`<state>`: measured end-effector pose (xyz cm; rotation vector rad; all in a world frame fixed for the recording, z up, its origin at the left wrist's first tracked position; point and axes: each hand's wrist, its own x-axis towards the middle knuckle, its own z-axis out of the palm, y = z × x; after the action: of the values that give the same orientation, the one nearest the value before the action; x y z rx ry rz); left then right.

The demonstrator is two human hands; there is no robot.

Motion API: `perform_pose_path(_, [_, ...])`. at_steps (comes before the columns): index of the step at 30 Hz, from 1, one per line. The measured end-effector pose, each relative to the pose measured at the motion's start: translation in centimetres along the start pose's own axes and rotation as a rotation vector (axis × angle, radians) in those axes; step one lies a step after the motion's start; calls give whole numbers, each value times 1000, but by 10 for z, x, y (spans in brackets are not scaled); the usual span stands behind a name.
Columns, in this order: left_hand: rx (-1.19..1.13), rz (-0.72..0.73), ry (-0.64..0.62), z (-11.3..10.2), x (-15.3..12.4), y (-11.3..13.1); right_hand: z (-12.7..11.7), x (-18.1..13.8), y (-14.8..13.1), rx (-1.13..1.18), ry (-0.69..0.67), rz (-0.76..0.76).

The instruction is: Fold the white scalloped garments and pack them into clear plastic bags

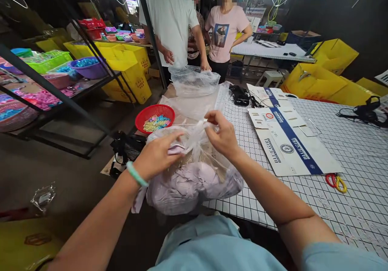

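Note:
A clear plastic bag (194, 180) full of pale lilac pieces rests on the near edge of the grid-patterned table (357, 157). My left hand (157, 153), with a green band at the wrist, is closed on the gathered plastic at the bag's top left. My right hand (222, 133) pinches the twisted neck of the same bag from the right. Both hands meet over the bag's mouth. What lies under the bag is hidden.
A red basket (154, 118) of small coloured items sits behind the bag. A second clear bag (194, 80) is handled by a person in a white shirt; two others stand nearby. Flattened printed cartons (287, 139), scissors (336, 181), yellow bins (318, 81) and shelves (51, 85) surround the table.

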<state>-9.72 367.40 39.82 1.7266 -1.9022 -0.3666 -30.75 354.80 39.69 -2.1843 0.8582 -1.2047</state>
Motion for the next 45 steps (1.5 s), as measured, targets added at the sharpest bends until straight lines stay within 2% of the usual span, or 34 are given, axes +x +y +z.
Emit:
perform_pose_path(2, [57, -16, -72, -7, 4, -3, -2, 9, 16, 59, 202, 115])
perform_pose_path(4, [84, -42, -10, -15, -2, -8, -12, 16, 39, 152, 409, 261])
perform_pose_path(6, [69, 10, 87, -17, -8, -8, -29, 22, 57, 217, 549, 326])
perform_pose_path(8, [89, 90, 94, -7, -8, 0, -46, 25, 58, 171, 650, 262])
perform_pose_path(10, [178, 95, 14, 9, 1, 10, -58, 24, 39, 10, 678, 91])
perform_pose_path(11, [233, 68, -34, 16, 6, 13, -60, 21, 24, -87, 610, -23])
perform_pose_path(12, [267, 37, -66, 21, 12, 15, -60, 16, 8, -178, 470, -147])
perform_pose_path(14, [216, -26, -35, 23, 22, 14, -51, 4, -19, -326, 16, -369])
perform_pose_path(16, [12, -117, 133, 14, 25, 8, -34, -7, -33, -435, -442, -476])
perform_pose_path(17, [-117, -171, 252, 7, 25, 5, -25, -11, -33, -485, -590, -479])
perform_pose_path(18, [-233, -219, 379, 0, 24, 2, -16, -14, -30, -534, -671, -457])
perform_pose_path(20, [-384, -249, 562, -12, 20, -2, 0, -15, -18, -605, -696, -405])
perform_pose_path(21, [-419, -228, 566, -14, 18, -2, 6, -15, -11, -619, -672, -385])
perform_pose_path(22, [-419, -193, 508, -13, 15, -2, 10, -15, -5, -614, -631, -364])
perform_pose_path(24, [-316, -127, 288, 0, 11, 0, 16, -16, 2, -531, -503, -295])
perform_pose_path(26, [-118, -139, 86, 23, 8, 3, 17, -17, 0, -324, -338, -180])
perform_pose_path(27, [-20, -172, 31, 35, 7, 5, 16, -17, -5, -185, -246, -116])
perform_pose_path(30, [103, -273, -46, 61, 5, 7, 14, -11, -31, 208, 20, 33])
perform_pose_path(32, [77, -275, -35, 66, 5, 4, 12, -2, -47, 390, 105, 82])
perform_pose_path(34, [5, -251, -3, 64, 5, -2, 6, 8, -54, 556, 43, 105])
perform_pose_path(37, [-238, -238, 167, 54, 4, -12, -9, 17, -43, 638, -214, 134])
perform_pose_path(39, [-421, -243, 332, 46, 4, -16, -19, 13, -30, 415, -447, 136])
perform_pose_path(41, [-501, -225, 443, 38, 4, -15, -22, 4, -21, 20, -627, 84])
perform_pose_path(43, [-479, -179, 461, 33, 6, -11, -14, -6, -19, -401, -673, -26])
perform_pose_path(45, [-417, -145, 443, 31, 10, -7, -2, -12, -22, -672, -659, -149])
